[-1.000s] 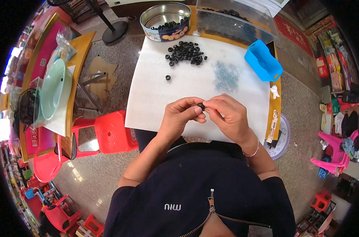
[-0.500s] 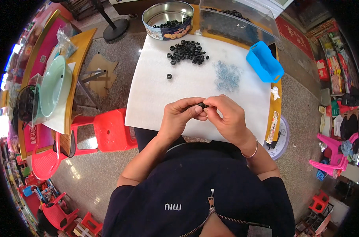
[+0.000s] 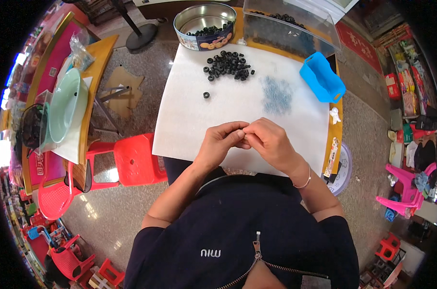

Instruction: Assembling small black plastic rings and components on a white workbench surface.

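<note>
The left hand [image 3: 218,144] and right hand [image 3: 275,145] met at bunched fingertips above the surface [image 3: 185,120], by its near edge; I couldn't tell what, if anything, they pinched. Black rings [image 3: 226,66] lay heaped toward the far edge, blue beads [image 3: 277,95] separately toward the right edge, perhaps to be unmixed and within reach

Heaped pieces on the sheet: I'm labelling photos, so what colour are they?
Black; the heaped pieces show best in the head view.
</note>
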